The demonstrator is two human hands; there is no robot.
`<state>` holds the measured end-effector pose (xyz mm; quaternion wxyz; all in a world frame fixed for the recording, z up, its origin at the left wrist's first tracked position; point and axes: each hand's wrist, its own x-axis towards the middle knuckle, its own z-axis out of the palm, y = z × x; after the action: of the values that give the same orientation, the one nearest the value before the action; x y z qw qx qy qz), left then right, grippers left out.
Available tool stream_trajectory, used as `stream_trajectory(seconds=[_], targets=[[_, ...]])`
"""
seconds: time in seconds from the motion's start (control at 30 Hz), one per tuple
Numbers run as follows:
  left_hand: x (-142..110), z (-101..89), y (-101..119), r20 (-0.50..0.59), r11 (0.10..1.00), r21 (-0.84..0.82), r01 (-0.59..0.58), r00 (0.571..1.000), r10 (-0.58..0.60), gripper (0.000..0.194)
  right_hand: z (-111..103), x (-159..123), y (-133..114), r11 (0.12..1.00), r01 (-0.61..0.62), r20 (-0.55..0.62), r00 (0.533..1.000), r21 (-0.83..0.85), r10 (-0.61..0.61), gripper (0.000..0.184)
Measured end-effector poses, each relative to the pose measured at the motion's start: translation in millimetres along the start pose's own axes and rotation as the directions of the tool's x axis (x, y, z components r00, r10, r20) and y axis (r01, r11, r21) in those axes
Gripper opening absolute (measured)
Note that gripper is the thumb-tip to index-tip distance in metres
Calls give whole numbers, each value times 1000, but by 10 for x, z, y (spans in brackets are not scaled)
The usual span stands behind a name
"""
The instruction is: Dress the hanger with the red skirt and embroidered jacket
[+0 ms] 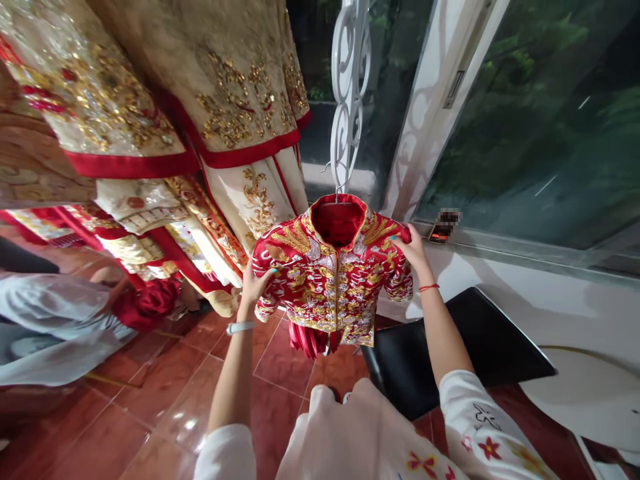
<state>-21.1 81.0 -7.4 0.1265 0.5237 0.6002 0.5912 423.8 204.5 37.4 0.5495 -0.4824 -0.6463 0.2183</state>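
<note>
A small red jacket [330,280] with dense gold embroidery hangs on a hanger [340,183] hooked onto a white scrolled metal stand [350,87]. My left hand [254,283] grips the jacket's left shoulder and sleeve. My right hand [411,253] holds its right shoulder. A red pleated skirt part [307,340] shows below the jacket's hem. I wear a white watch on the left wrist and a red string on the right.
Cream and gold embroidered robes with red trim [150,100] hang at the left. A person in grey [55,320] is low at the left on the red tiled floor [150,393]. A black chair [450,353] stands at the right, before a window [540,113] with a phone [443,230] on its sill.
</note>
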Motion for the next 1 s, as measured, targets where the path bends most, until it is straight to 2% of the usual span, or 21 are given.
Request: stream_trajectory(seconds=[0.03,0.07,0.17,0.27,0.3,0.33,0.4,0.43,0.53,0.57,0.63,0.67,0.7,0.73,0.77,0.83,0.9,0.93,1.0], targets=[[107,-42,-22,47,997,-60,40,998,-37,56,40,18,22,1000,9,-41,999,-2,-9,55],[198,-79,-47,46,993,-96,67,997,-63,51,87,21,30,1000,22,-95,995,-13,-23,54],[396,-171,-120,-40,995,-73,72,996,-75,45,206,-25,25,1000,13,-203,979,-11,-15,52],[462,-176,-122,-13,997,12,78,997,-78,46,224,-102,49,999,8,-159,987,48,0,65],[440,-146,-99,-51,997,30,69,996,-68,46,208,-128,64,998,24,-110,994,64,-17,74],[393,-101,-66,-135,998,42,48,990,-42,45,187,-154,77,997,38,-65,997,71,-34,84],[226,28,16,-312,996,86,-26,949,51,46,162,-205,90,999,28,-45,999,21,-27,93],[110,105,57,-338,990,126,-60,936,99,50,171,-239,85,999,6,-82,997,-38,-9,90],[-349,356,114,-241,964,255,-74,961,137,62,318,-461,41,967,-44,-316,948,-250,-39,82],[-535,442,97,-253,957,285,-48,960,124,63,405,-598,29,951,-41,-379,922,-307,-83,80],[-933,616,-7,-376,950,313,8,919,116,64,613,-962,34,922,-4,-411,896,-386,-168,73],[-1124,703,-92,-410,947,320,18,904,121,66,725,-1161,56,910,22,-369,910,-413,-190,65],[-1291,790,-191,-379,943,333,-1,916,135,68,837,-1343,88,899,66,-260,946,-434,-195,59],[-1420,871,-296,-276,939,344,-25,953,126,69,944,-1488,126,884,113,-105,978,-453,-178,55],[-1501,944,-399,-157,937,348,-36,983,96,70,1040,-1582,165,868,148,48,989,-473,-142,54],[-1519,1049,-569,66,940,340,-23,998,0,69,1192,-1610,226,844,191,277,959,-501,-53,56],[-1416,1088,-676,189,949,315,6,980,-69,69,1282,-1520,263,841,208,371,929,-500,-10,59],[-1359,1083,-712,199,954,298,15,977,-78,69,1305,-1486,283,850,211,377,926,-483,-15,59],[-1298,1033,-772,99,965,260,48,992,-76,68,1315,-1522,357,886,166,295,955,-433,-35,57]])
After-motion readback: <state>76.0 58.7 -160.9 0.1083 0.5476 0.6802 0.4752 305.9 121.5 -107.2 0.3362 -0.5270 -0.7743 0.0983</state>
